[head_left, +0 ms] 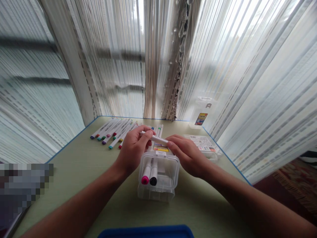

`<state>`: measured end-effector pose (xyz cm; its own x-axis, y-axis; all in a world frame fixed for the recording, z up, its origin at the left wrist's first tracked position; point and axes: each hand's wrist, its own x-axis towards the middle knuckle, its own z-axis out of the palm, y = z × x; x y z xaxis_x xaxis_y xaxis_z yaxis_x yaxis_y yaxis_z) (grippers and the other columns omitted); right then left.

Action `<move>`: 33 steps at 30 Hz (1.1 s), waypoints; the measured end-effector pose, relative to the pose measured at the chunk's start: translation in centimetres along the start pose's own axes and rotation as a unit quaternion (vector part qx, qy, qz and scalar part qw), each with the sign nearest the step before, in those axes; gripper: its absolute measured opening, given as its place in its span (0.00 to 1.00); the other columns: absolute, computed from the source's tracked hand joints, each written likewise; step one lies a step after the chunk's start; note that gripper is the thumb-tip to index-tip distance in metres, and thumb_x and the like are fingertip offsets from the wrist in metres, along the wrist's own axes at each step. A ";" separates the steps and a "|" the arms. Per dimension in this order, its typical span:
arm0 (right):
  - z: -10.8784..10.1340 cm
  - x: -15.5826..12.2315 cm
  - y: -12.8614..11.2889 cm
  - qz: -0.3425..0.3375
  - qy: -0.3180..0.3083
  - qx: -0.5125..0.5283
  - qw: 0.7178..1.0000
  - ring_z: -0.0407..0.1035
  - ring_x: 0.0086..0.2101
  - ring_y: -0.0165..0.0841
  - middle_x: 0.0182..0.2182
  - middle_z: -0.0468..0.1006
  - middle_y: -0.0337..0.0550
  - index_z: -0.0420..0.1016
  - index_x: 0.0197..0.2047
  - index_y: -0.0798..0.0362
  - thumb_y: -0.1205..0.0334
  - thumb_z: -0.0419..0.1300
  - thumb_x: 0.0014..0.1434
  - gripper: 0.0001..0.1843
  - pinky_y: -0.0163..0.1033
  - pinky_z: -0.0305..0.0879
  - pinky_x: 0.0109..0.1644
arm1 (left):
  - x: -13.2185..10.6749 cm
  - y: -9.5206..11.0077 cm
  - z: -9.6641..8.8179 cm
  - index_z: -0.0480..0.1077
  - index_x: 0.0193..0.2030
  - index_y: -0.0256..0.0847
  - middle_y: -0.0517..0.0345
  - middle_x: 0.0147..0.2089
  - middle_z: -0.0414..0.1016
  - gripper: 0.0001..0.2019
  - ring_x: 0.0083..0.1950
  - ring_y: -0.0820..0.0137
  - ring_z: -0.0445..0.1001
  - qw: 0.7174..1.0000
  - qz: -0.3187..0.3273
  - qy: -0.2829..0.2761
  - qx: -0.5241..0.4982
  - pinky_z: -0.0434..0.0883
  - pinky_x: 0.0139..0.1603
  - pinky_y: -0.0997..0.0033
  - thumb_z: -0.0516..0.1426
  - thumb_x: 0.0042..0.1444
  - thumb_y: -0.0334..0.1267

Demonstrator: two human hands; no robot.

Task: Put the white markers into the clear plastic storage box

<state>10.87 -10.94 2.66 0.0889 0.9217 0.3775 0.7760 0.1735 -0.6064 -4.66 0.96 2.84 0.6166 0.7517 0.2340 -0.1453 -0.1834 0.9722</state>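
Note:
A white marker [159, 140] lies crosswise between my two hands, above a clear plastic case [176, 172]. My left hand [135, 145] pinches its left end between thumb and fingers. At the other end, the fingers of my right hand [187, 152] close round the marker and hide its tip. The case lies on its side with its opening toward me. Inside it, a pink-ended marker [146, 173] and a black-ended marker [154, 173] lie side by side. Behind my hands a few more white markers [160, 130] show in part, one with a green band.
Several white markers [116, 132] with coloured ends lie in a row at the table's back left. At the back right, a clear case [199, 110] stands upright and another [203, 143] lies flat. A blue object [146, 232] sits at the near edge. Curtains [119, 66] hang behind the table [86, 175].

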 end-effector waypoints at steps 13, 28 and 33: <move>0.1 0.0 0.0 -0.002 0.006 0.001 1.000 0.71 0.37 0.36 0.37 0.77 0.47 0.77 0.40 0.56 0.57 0.48 0.73 0.19 0.41 0.63 0.43 | 0.0 0.1 0.0 0.72 0.34 0.36 0.64 0.22 0.65 0.11 0.22 0.76 0.60 1.000 0.003 0.001 -0.003 0.57 0.22 0.77 0.58 0.58 0.43; 0.0 -0.1 0.1 -0.009 0.007 -0.003 1.000 0.70 0.36 0.35 0.35 0.76 0.47 0.77 0.40 0.57 0.56 0.48 0.73 0.20 0.40 0.63 0.41 | 0.0 0.2 0.1 0.71 0.33 0.36 0.64 0.21 0.64 0.11 0.22 0.76 0.60 1.000 0.001 0.004 -0.002 0.57 0.21 0.77 0.57 0.57 0.43; 0.0 -0.1 0.2 -0.011 0.008 -0.003 1.000 0.70 0.35 0.35 0.35 0.76 0.46 0.77 0.40 0.55 0.55 0.48 0.73 0.20 0.40 0.63 0.40 | 0.0 0.2 0.2 0.71 0.33 0.37 0.64 0.21 0.63 0.11 0.21 0.76 0.59 1.000 0.004 0.002 -0.005 0.56 0.21 0.77 0.58 0.57 0.43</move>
<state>11.00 -11.00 2.50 0.0819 0.9117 0.4027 0.7813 0.1921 -0.5939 -4.57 0.77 3.05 0.6119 0.7531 0.2417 -0.1576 -0.1833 0.9703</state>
